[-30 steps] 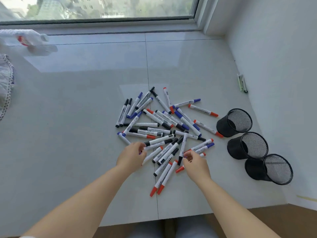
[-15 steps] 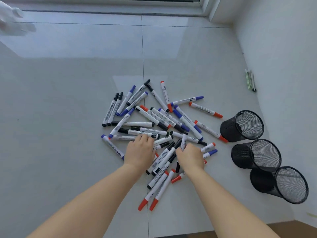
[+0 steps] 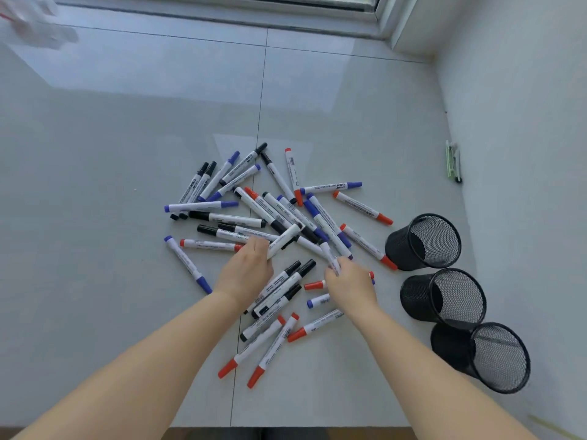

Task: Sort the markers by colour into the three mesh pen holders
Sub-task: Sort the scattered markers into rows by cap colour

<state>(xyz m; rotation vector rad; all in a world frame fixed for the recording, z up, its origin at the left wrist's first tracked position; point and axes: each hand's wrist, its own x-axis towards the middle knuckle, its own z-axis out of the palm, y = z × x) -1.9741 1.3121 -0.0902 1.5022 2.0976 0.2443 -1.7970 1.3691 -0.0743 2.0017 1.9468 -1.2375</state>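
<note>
Markers are getting picked: left hand gripping one, right hand pinching another, both needing the holders beside the pile.

My counter is smooth, glossy pale tile with thin grout lines, shiny enough to throw back the window light. The markers scattered on it look like smooth white plastic with a slight sheen, printed labels on the barrels and glossy plastic caps in black, blue and red. The three pen holders are black wire mesh, matt and see-through, with solid dark rims. The wall beside them looks matt white.
</note>
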